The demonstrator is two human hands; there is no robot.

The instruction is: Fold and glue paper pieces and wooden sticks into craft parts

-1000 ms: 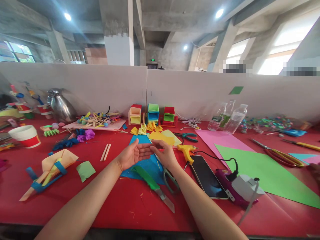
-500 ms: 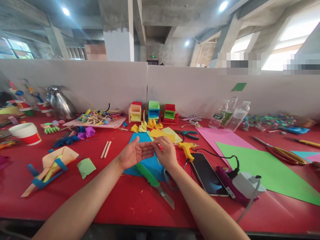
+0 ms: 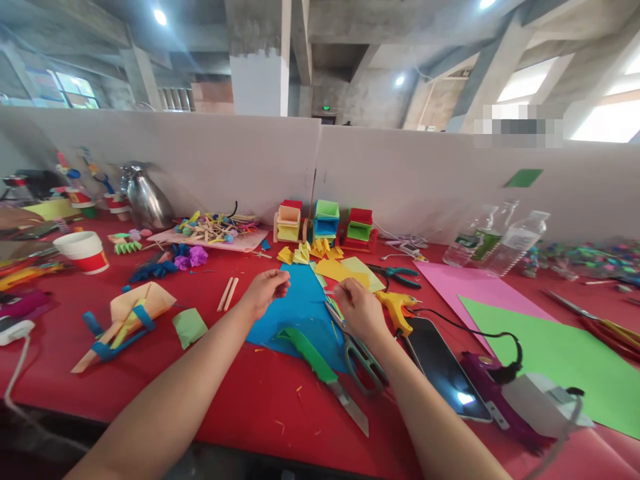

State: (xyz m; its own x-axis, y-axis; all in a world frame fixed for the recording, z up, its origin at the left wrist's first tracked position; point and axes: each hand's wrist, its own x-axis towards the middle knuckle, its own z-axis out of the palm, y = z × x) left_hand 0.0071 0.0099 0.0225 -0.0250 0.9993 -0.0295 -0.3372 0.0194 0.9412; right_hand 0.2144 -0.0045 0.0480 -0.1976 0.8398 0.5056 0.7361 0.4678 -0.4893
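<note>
The left hand [image 3: 265, 291] curls its fingers [image 3: 281, 283] loosely inward over the near-left edge of the blue paper sheet [image 3: 300, 308]; whether they pinch anything is too small to tell. The right hand [image 3: 359, 308] hovers with fingers [image 3: 341, 287] bent down at the sheet's right edge, just above the scissors [image 3: 361, 351], whose long axis runs from those fingertips back toward the wrist. The sheet lies flat on the red counter [image 3: 240, 393] between both hands, the right nearer the scissors. A green-handled knife [image 3: 325, 370] rests across the sheet's near corner.
</note>
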